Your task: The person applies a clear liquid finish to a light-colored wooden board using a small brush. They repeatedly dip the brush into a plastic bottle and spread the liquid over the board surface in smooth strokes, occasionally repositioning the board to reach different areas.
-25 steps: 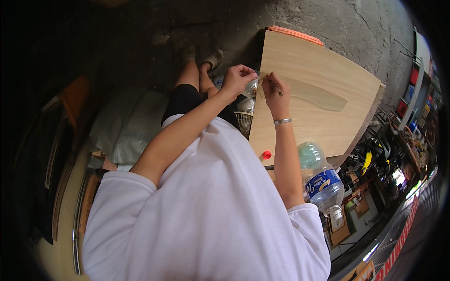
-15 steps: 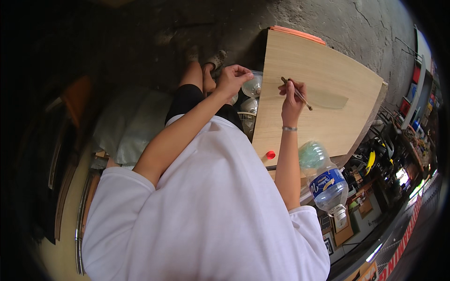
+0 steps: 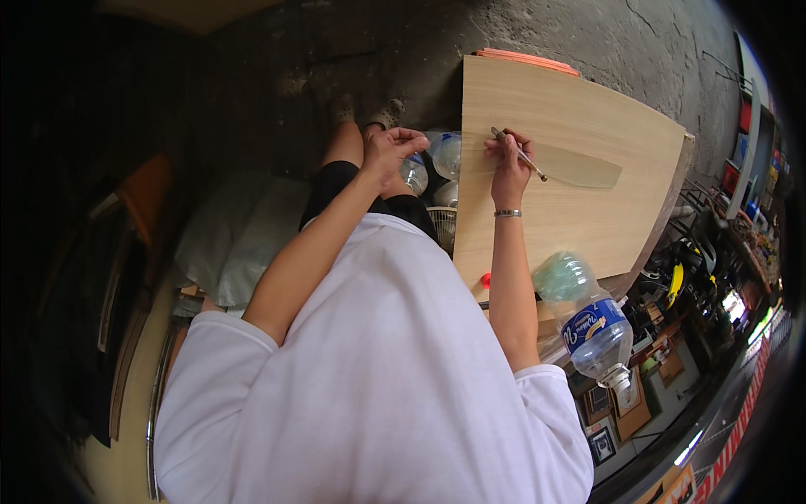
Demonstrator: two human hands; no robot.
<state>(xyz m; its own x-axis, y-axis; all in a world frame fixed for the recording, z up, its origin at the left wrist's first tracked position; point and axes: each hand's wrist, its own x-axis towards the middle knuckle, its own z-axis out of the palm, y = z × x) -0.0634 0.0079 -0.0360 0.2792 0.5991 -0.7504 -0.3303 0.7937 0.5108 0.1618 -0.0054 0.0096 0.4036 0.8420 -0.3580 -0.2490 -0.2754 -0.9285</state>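
Observation:
My right hand [image 3: 509, 168] is over a pale wooden board [image 3: 604, 109], its fingers closed round a slim pen-like tool [image 3: 527, 160] with a darker tip pointing away to the right. On the board beside this hand lies a long, dull greenish strip or patch [image 3: 583, 166], tapering toward the right. My left hand [image 3: 390, 155] hangs in the air left of the board's edge, above my legs. Its thumb and fingers are pinched together; whether anything small is between them cannot be made out. Clear plastic bottles [image 3: 445, 155] stand just beyond its fingertips, below the board.
A large clear bottle with a blue label [image 3: 596, 328] lies at the board's near right corner. A red cap [image 3: 485, 280] is on the board's near edge. Under it sits a pale slatted basket [image 3: 443, 220]. Orange edging [image 3: 529, 59] shows along the far side. Clutter [image 3: 680, 277] fills the right.
My left hand has drawn slightly left and down, away from the board. My right hand has shifted a little left with the tool still held. The whole view has tilted slightly.

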